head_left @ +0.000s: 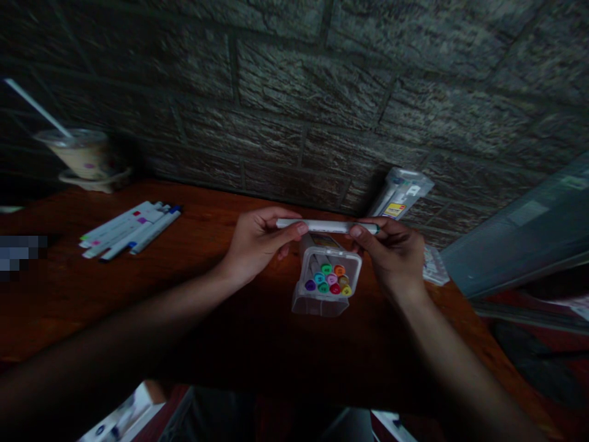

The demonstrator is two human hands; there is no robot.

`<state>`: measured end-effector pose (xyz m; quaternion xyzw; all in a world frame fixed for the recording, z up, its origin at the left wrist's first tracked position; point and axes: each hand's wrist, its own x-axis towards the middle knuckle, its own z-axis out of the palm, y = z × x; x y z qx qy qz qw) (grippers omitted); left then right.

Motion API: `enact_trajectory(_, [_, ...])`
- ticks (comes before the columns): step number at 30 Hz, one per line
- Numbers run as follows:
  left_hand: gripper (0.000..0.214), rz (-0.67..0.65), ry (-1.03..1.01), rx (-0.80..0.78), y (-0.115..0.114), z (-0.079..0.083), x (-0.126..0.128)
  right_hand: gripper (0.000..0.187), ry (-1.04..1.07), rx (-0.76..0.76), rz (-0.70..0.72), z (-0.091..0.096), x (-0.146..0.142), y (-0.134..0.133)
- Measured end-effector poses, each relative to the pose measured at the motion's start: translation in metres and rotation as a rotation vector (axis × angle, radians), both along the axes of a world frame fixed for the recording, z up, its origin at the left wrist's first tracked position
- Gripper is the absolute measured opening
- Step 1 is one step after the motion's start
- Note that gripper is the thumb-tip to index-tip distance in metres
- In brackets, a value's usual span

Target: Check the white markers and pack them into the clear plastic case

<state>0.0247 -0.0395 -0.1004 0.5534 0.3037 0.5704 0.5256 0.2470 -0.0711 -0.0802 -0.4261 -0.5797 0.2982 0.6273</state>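
A white marker (327, 226) lies level between my two hands, above the table. My left hand (257, 242) pinches its left end with thumb and fingers. At the other end, which shows a dark green tip, my right hand (391, 245) grips it in the same way. Just below and behind the marker is a clear plastic case (358, 270), its open end facing me. Inside lie several markers with coloured round ends (332, 279), among them green, orange, purple, red and yellow. Part of the case is hidden behind the held marker.
Several loose white markers (131, 228) are piled on the wooden table (207, 344) at left. Behind them a drink cup with a straw (83, 153) sits in a holder. Another clear case with a yellow label (400, 193) leans near the stone wall (276, 123).
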Motion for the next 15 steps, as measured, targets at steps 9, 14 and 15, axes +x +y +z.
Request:
enact_trajectory(9, [0.024, 0.050, 0.101, 0.093, -0.0071, 0.0047, 0.0001, 0.025, -0.104, 0.033, -0.040, -0.0014, -0.0018, -0.0032])
enact_trajectory(14, [0.018, 0.061, 0.085, 0.092, -0.0058, 0.0050, 0.0000, 0.023, 0.009, -0.042, 0.010, -0.0013, -0.0007, -0.0020])
enact_trajectory(15, [0.018, 0.062, 0.080, 0.084, -0.0053, 0.0048, -0.0002, 0.022, 0.032, -0.058, 0.020, -0.0008, -0.0005, -0.0020])
